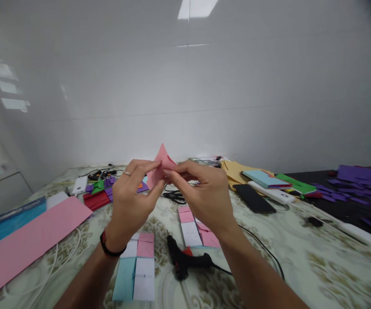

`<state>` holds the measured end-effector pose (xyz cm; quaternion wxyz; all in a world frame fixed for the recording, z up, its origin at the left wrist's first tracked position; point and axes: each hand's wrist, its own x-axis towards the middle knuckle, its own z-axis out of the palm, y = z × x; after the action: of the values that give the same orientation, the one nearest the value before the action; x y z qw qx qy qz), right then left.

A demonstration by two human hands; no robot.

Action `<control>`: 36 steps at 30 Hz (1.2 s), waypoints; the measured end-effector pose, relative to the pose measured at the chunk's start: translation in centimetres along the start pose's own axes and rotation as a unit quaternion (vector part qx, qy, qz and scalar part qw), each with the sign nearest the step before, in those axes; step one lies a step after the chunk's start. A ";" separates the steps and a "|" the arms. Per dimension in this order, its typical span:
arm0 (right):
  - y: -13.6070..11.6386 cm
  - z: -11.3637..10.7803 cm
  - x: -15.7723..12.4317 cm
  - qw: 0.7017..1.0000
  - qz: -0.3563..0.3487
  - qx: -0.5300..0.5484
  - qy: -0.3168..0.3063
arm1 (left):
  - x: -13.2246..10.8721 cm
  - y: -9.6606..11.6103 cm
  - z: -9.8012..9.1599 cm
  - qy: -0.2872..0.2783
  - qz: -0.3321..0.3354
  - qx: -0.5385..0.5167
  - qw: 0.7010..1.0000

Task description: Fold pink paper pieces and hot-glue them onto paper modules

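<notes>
A small pink piece of paper (161,155) is held up above the table between my two hands, one corner pointing upward. My left hand (133,193) pinches it from the left with thumb and forefinger. From the right, my right hand (205,191) grips its lower edge, and the fingers hide part of the paper. Below lies a black glue gun (185,259) on its side, nozzle toward the back. Left of it is a panel of white, pink and teal folded squares (144,279). Partly behind my right wrist rests a similar pink and white panel (190,234).
Long pink paper (34,249) and a blue packet (18,221) lie at left. Red, green and purple folded pieces (97,199) sit behind. At right are a black phone (254,198), a white power strip (271,192), coloured paper stacks (267,178) and purple strips (362,189). Cables cross the table.
</notes>
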<state>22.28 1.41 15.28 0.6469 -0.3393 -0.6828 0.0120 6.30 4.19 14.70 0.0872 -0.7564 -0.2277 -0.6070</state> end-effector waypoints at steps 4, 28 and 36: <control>-0.1 -0.8 0.4 0.999 -0.032 -0.031 -0.017 | 0.6 -0.6 -0.9 -0.077 -0.030 -0.075 0.994; 0.0 -2.4 0.4 0.966 -0.158 -0.040 -0.200 | 1.0 -0.3 -3.5 -0.157 -0.111 -0.250 0.949; 0.0 -2.6 0.4 0.972 -0.146 0.022 -0.184 | 0.9 0.5 -4.1 -0.137 -0.077 -0.207 0.966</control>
<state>24.67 0.51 16.09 0.5124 -0.2137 -0.8317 -0.0059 3.07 2.30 16.68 -0.1506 -0.8142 -0.1645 -0.5361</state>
